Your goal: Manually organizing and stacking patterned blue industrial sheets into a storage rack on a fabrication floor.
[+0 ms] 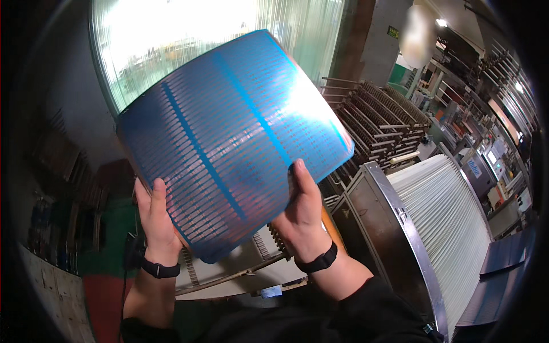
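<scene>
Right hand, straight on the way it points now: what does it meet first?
The blue panel that the right hand holds, lying across its line. Beyond that, perhaps the translucent curtain, though depth is unclear.

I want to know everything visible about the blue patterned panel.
The blue patterned panel looks thin, glossy and roughly rectangular, with rows of small marks and two brighter blue stripes; its exact material is unclear. Glare whitens its right side. It is held up at a slant, left grip on its lower left edge, right grip on its lower right.
</scene>
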`<state>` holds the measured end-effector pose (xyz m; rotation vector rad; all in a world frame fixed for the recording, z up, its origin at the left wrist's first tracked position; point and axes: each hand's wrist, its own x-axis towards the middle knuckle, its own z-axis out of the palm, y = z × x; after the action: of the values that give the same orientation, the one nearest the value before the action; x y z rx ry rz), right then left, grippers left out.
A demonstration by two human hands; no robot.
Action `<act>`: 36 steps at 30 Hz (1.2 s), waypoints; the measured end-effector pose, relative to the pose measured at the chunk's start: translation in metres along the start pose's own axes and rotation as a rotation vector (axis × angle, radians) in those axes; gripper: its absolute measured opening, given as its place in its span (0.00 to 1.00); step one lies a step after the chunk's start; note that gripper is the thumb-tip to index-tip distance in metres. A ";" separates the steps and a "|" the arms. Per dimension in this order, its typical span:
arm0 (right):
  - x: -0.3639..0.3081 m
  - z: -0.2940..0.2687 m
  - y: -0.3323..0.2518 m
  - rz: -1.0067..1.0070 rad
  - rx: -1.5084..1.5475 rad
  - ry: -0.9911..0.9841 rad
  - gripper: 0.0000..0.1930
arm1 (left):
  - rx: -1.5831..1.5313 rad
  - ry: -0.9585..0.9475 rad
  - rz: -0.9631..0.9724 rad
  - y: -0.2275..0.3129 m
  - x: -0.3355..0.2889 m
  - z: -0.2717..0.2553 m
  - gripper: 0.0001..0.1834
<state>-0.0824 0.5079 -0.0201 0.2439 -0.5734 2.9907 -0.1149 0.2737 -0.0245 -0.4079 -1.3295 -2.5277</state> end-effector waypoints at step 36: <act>0.039 0.044 -0.131 0.293 -0.988 -0.260 0.23 | -0.035 0.193 -0.066 0.073 0.007 -0.035 0.20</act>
<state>-0.0991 0.6145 0.0739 0.4763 -2.1237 2.4957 -0.1005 0.2044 0.0145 -0.1244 -1.2474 -2.5710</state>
